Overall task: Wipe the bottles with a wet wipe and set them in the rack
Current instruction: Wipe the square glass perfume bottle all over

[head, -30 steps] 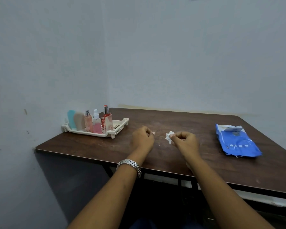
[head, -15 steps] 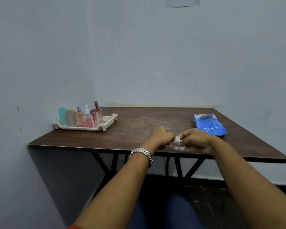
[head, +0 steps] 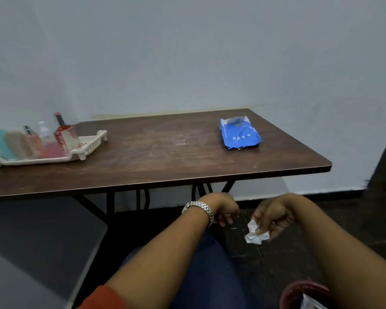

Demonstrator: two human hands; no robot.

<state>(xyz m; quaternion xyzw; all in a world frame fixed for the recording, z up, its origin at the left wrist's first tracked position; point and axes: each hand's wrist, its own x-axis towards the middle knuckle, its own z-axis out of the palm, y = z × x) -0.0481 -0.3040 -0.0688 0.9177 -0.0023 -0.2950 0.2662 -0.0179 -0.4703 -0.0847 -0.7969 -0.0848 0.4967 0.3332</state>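
A cream rack (head: 91, 145) stands at the table's far left with several small bottles (head: 64, 134) upright in it, pink, clear and red-capped. My right hand (head: 274, 216) hangs below the table's front edge, pinching a crumpled white wet wipe (head: 254, 235). My left hand (head: 224, 209), with a silver watch on its wrist, hangs beside it with fingers curled and nothing in it. Both hands are off the table, above my lap.
A blue wet-wipe pack (head: 240, 134) lies on the brown table (head: 165, 152), right of centre. A red bin (head: 299, 293) with white waste shows at the bottom right, under my right forearm. Walls close off the left and back.
Both hands have dropped from the tabletop to below its front edge. The left hand has let go of the wipe. The view has backed away and turned right.
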